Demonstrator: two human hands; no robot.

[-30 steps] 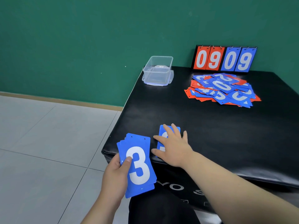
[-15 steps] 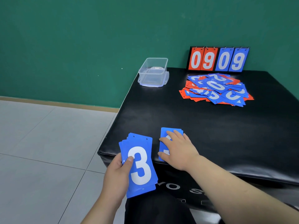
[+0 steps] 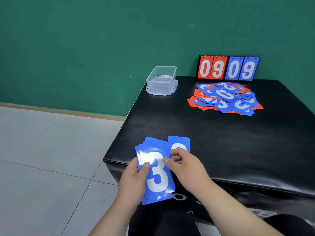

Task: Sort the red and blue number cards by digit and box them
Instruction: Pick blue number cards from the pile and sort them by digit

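One blue card left flat at the table edge; right hand off it now, pinching the top 3 of the blue stack gripped in left hand; probably the next deal; box well apart

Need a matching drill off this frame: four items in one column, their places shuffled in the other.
1. box
2. scoreboard
3. loose pile
4. 3 stack

A. held in the left hand
B. upright at the far edge of the table
C. far left corner of the table
D. flat in front of the scoreboard

Pairs: 1-C, 2-B, 3-D, 4-A
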